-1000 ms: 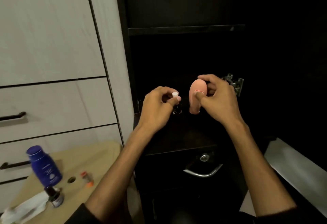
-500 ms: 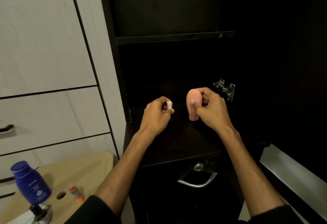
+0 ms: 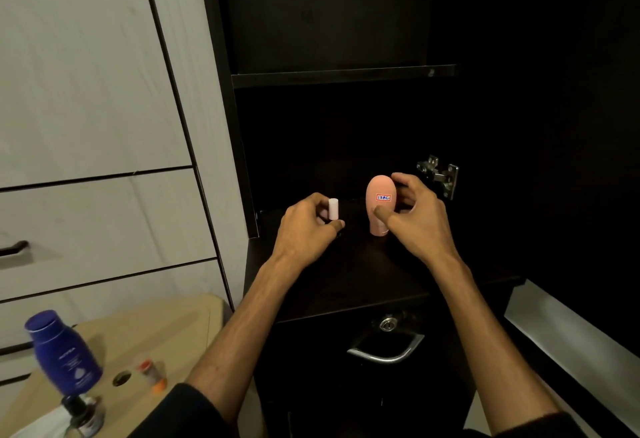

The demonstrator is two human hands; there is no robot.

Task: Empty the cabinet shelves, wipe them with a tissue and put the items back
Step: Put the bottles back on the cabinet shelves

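Inside the dark cabinet, on the lower shelf: both hands reaching in side by side, near each other but apart.

Left hand: curled around a small white tube, pinched upright between thumb and fingertips, the tube's top poking above the knuckles. Lower end hidden by the fingers and the shadow, so contact with the shelf cannot be told.

Right hand: wrapped around a pink rounded bottle, thumb pressed on its front just under a small red-framed label, fingers closed around the far side. Standing upright, rounded end up, base at or just above the shelf surface; too dark there to tell which. Just right of the white tube, with a gap of dark shelf between the two.

Above the hands: upper shelf, bare along its visible front edge. Right of the right hand: metal hinge on the cabinet wall. Below the lower shelf: black drawer front with a chrome handle and a round lock above it.

Far left and low, well apart from the hands: tan table carrying a blue bottle, a small orange-capped vial lying on its side, a small dark bottle and white tissue at the frame's corner. Behind it, pale drawer fronts with dark handles.
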